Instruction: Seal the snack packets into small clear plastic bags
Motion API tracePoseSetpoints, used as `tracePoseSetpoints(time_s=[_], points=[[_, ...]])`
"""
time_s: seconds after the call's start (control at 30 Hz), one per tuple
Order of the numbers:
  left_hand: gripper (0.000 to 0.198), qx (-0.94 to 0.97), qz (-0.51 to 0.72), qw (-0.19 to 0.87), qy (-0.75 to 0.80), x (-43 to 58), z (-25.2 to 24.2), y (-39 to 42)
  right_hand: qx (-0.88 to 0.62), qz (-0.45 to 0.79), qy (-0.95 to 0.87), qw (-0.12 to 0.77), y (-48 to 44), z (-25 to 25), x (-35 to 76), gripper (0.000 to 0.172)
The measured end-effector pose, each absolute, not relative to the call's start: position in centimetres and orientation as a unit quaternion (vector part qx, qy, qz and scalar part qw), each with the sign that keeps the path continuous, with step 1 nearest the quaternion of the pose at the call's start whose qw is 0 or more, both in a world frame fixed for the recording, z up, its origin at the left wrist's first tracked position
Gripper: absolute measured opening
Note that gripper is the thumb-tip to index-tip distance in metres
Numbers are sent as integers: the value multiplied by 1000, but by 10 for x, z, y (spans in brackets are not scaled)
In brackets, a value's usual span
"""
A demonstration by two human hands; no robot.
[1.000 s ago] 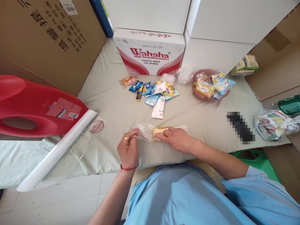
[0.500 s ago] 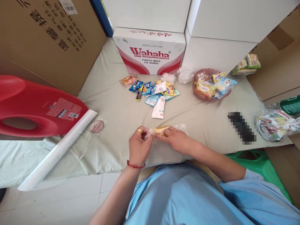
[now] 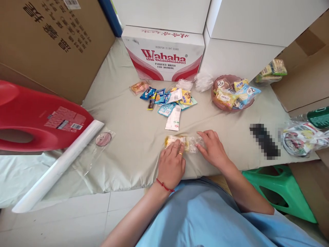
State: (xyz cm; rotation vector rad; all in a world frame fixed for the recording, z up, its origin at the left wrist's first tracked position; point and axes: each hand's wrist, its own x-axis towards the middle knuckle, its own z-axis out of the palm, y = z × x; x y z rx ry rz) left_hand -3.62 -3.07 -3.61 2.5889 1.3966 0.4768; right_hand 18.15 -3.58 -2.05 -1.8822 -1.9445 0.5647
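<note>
A yellow snack wrapped in clear film (image 3: 187,141) lies on the grey-green cloth (image 3: 133,127) near its front edge. My left hand (image 3: 171,164), with a ring and a red wrist string, presses its fingers down on the left part of the wrapped snack. My right hand (image 3: 213,148) pinches the loose film at the snack's right end. Both hands rest on the cloth.
A pile of small snack packets (image 3: 168,101) lies beyond the hands, with a pink bowl of snacks (image 3: 232,94) to the right. A roll of clear film (image 3: 59,166) and a red container (image 3: 33,118) lie left. Cardboard boxes (image 3: 164,55) stand behind. A green stool (image 3: 282,187) is at right.
My left hand has moved right and now lies on top of the wrapped snack. My right hand has shifted to the film at the right end. The snack lies flat on the cloth.
</note>
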Motion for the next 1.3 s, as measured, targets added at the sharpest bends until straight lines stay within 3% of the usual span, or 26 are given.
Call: tracePoseSetpoints(time_s=[0.1, 0.23, 0.37, 0.57, 0.73, 0.87, 1.03, 1.13, 1.3], points=[[49, 872, 144, 53, 465, -37, -35, -33, -703, 151, -683, 128, -34, -26, 184, 30], [48, 876, 151, 37, 457, -38, -37, -36, -664, 264, -667, 211, -21, -10, 184, 4], [44, 879, 174, 21, 444, -35, -45, -38, -599, 330, -686, 249, 8, 10, 148, 7], [33, 884, 238, 81, 395, -56, -47, -34, -610, 251, -748, 77, 35, 3, 76, 19], [35, 843, 388, 104, 359, -105, -35, -40, -578, 180, -794, 48, 18, -6, 61, 22], [31, 818, 404, 76, 402, -129, -39, -43, -564, 134, -813, 59, 4, -13, 60, 47], [28, 802, 403, 63, 437, -134, -57, -43, -594, 119, -794, 55, 2, -17, 61, 34], [27, 798, 400, 77, 443, -134, -66, -42, -609, 131, -776, 103, 4, -4, 87, 31], [25, 803, 398, 82, 435, -132, -78, -43, -694, 110, -641, 308, 47, 35, 210, 35]])
